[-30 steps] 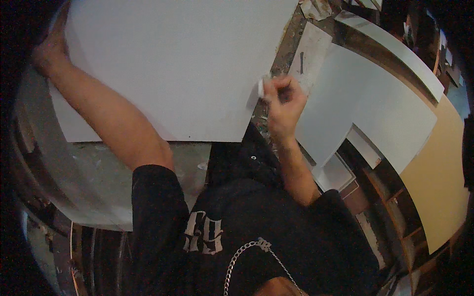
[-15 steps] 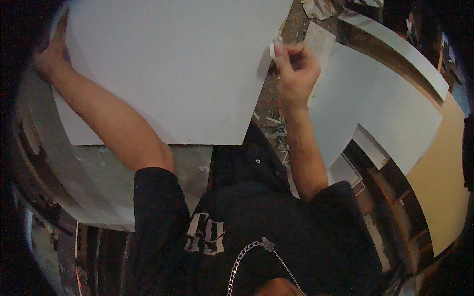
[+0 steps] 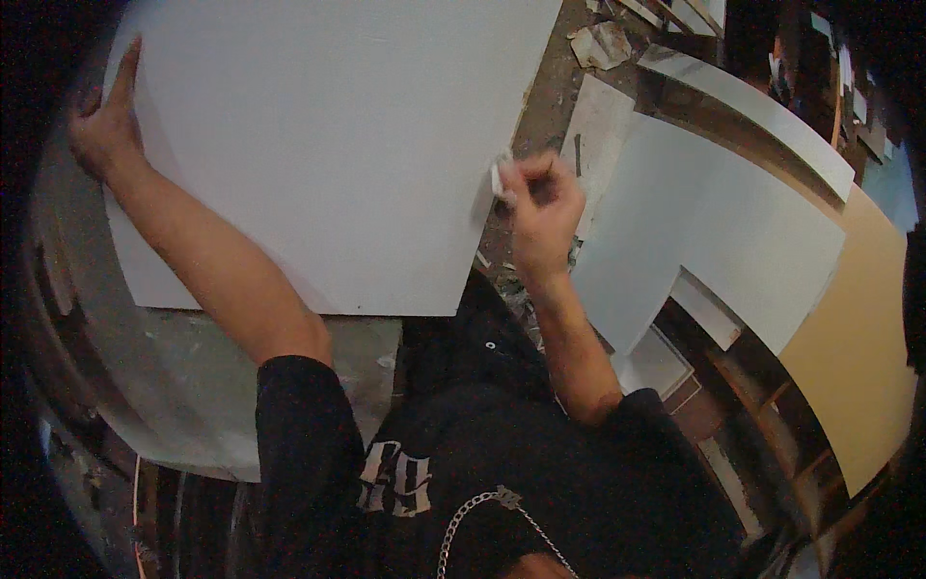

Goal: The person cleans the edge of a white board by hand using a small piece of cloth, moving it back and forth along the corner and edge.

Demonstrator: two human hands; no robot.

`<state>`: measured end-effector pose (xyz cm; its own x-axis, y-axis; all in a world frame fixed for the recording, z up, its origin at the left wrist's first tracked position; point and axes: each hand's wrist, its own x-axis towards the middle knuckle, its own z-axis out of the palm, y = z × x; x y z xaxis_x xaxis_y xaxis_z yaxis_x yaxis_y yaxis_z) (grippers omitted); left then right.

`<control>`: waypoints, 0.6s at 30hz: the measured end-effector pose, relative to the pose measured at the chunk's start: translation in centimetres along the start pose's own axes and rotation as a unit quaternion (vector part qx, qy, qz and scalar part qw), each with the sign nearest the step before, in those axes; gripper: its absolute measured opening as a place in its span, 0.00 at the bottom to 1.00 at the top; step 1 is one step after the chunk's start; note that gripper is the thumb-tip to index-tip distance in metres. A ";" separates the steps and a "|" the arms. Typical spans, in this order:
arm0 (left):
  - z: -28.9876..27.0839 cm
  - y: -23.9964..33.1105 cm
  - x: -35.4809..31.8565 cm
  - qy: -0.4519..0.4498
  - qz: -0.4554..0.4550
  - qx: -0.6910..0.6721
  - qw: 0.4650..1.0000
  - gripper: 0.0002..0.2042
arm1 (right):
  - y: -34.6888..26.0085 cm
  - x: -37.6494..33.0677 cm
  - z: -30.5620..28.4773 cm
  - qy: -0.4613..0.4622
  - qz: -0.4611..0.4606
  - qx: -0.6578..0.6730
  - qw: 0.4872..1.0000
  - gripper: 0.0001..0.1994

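A large white panel (image 3: 318, 154) spans the upper middle in front of me, resting on a grey surface. My left hand (image 3: 106, 143) grips its far left edge, one finger stretched along the edge and the others partly hidden. At the panel's right edge, my right hand (image 3: 547, 207) is closed in a pinch. Between its thumb and fingers sits a small white piece (image 3: 502, 179), held against or very close to that edge. Motion blurs the piece, so its kind and any contact cannot be made out.
To the right lean pale boards (image 3: 733, 212) and a tan board (image 3: 868, 328). A narrow whitish strip (image 3: 598, 125) lies beside my right hand, with a crumpled pale lump (image 3: 600, 45) beyond. The grey worktop (image 3: 222, 396) shows under the panel's near edge.
My right hand has come nearer along the panel's right edge, with the white piece still pinched. The whole view has shifted slightly, while my left hand stays on the left edge.
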<state>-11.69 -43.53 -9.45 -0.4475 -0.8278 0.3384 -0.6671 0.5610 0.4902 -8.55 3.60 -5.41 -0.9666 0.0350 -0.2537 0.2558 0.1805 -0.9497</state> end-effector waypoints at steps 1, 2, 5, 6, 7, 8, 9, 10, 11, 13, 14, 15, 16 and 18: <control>0.3 0.3 0.0 -0.006 -0.002 0.009 1.000 0.51 | 0.0 2.2 -0.2 0.013 -0.008 -0.020 1.000 0.10; 0.5 0.6 -0.2 -0.014 -0.003 0.002 1.000 0.51 | -0.2 4.4 -0.2 0.025 -0.017 -0.039 0.999 0.10; 0.8 1.6 -0.7 -0.021 -0.002 -0.047 0.999 0.51 | -1.7 7.8 -0.2 0.018 -0.064 -0.081 0.994 0.12; 0.8 0.4 -0.1 -0.013 0.003 -0.076 0.997 0.51 | -1.3 7.9 -0.1 0.002 -0.054 -0.078 0.995 0.12; 0.8 0.4 -0.1 -0.010 0.005 -0.075 0.997 0.50 | 0.2 5.9 -0.8 -0.010 -0.050 -0.074 0.996 0.12; 0.6 0.2 0.0 -0.005 0.007 -0.073 0.997 0.49 | 0.2 3.8 -0.3 -0.008 -0.038 -0.049 0.998 0.13; 0.1 1.4 -0.8 -0.010 0.005 -0.041 0.999 0.47 | 0.2 1.8 0.0 -0.001 -0.026 -0.028 0.999 0.13; -0.5 2.0 -1.5 -0.018 0.005 -0.002 1.000 0.45 | 0.0 0.7 0.0 0.005 -0.006 -0.006 1.000 0.13; -0.4 2.0 -1.4 -0.013 -0.001 -0.009 1.000 0.47 | -0.1 2.0 -0.1 0.011 -0.037 -0.031 0.999 0.13; -0.6 1.4 -1.1 -0.010 -0.010 -0.013 1.000 0.50 | -0.9 6.6 0.3 0.022 -0.089 -0.080 0.993 0.13; -0.2 1.5 -1.0 -0.012 -0.004 -0.018 1.000 0.50 | -1.8 8.7 0.6 0.019 -0.072 -0.061 0.995 0.13; -0.2 1.3 -0.9 -0.013 0.003 -0.019 1.000 0.49 | -2.9 10.6 1.0 0.012 -0.055 -0.040 0.998 0.13; 0.1 1.5 -0.9 -0.013 0.009 -0.025 1.000 0.49 | -3.6 11.5 0.9 0.009 -0.041 -0.021 0.999 0.13; 0.2 1.3 -0.8 -0.025 0.013 -0.005 1.000 0.49 | -1.0 9.6 -0.4 0.011 -0.095 -0.082 0.992 0.13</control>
<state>-12.35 -42.10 -9.28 -0.4942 -0.8115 0.3117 -0.6488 0.5830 0.4890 -18.08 4.18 -6.81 -0.9978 0.0065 -0.0662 0.0644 0.3426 -0.9373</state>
